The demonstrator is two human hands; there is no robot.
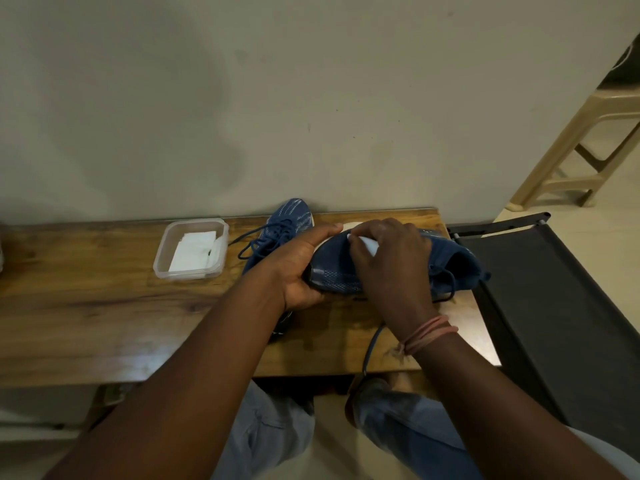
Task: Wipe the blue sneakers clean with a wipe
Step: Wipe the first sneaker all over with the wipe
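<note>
My left hand (301, 268) grips the toe end of a blue sneaker (336, 271), holding it on its side just above the wooden table (104, 323). On the shoe's upper, my right hand (391, 261) presses a white wipe (369, 244) that it pinches in its fingers. The shoe's collar points right and its lace hangs down over the table's front edge. A second blue sneaker (284, 223) lies on the table behind my left hand, toe toward the wall, partly hidden by my wrist.
A clear plastic box (191, 249) with white wipes inside stands on the table to the left of the shoes. The wall runs right behind the table. A black fabric chair (554, 306) adjoins the table's right end, and a beige plastic stool (588, 150) stands farther back.
</note>
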